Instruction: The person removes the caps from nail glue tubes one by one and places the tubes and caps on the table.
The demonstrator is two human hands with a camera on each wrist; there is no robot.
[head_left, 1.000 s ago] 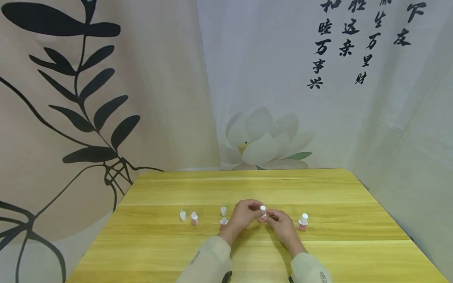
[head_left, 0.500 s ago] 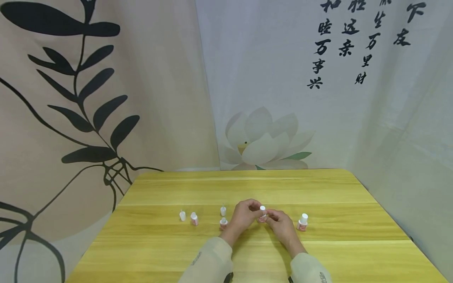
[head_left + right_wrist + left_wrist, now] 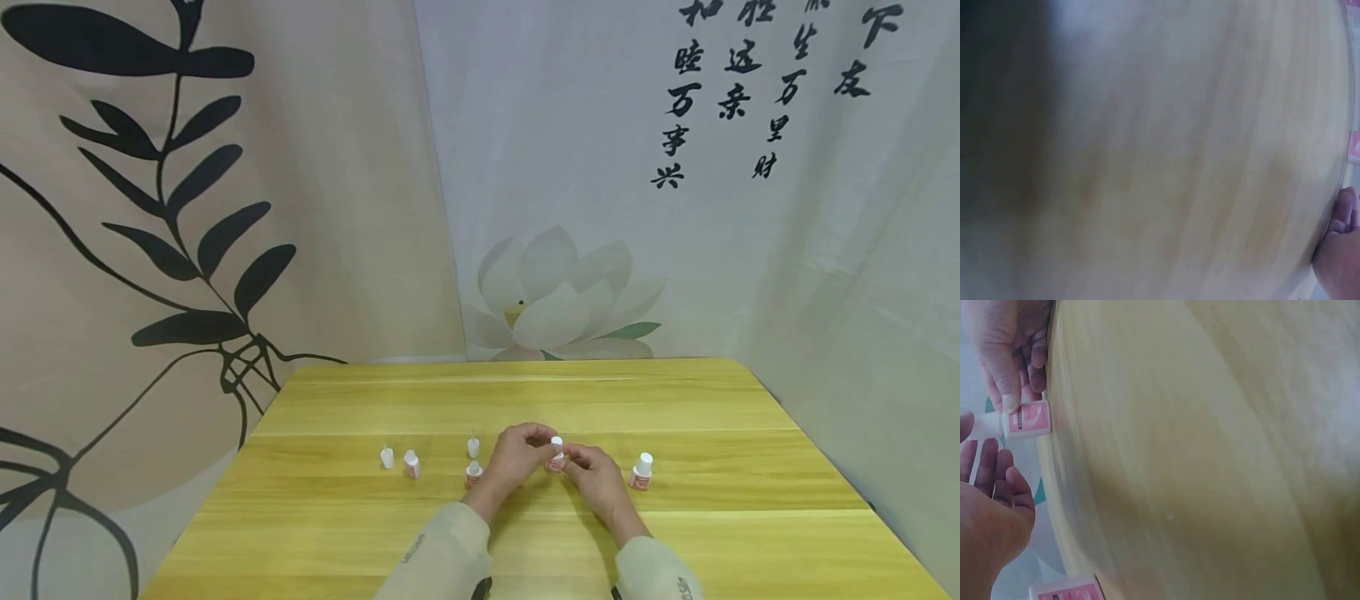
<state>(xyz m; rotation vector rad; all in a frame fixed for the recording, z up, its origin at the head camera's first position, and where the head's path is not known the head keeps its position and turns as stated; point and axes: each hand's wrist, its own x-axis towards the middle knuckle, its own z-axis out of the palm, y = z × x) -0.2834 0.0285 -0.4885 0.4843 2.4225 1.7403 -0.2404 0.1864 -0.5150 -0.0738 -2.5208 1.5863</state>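
Note:
In the head view my left hand [image 3: 517, 454] pinches the white cap [image 3: 557, 442] of a small white bottle [image 3: 556, 464] with a pink label. Beside it, my right hand [image 3: 598, 479] holds the body of that bottle low over the table. The left wrist view shows the right thumb [image 3: 1009, 400] pressed on the label side, while the left fingers [image 3: 988, 465] reach round the cap, partly cut off by the frame. Cap and bottle are in line. In the right wrist view only part of the right hand [image 3: 1338, 256] shows at the edge.
A capped bottle [image 3: 642, 471] stands right of the hands. To their left are an uncapped bottle [image 3: 474, 473], a cap with brush [image 3: 473, 447] behind it, another bottle [image 3: 412, 464] and another brush cap [image 3: 387, 457]. All are on the wooden table [image 3: 337, 542].
Almost nothing differs. Both hands stay on the same bottle and its cap, with only tiny shifts of the left hand and sleeve.

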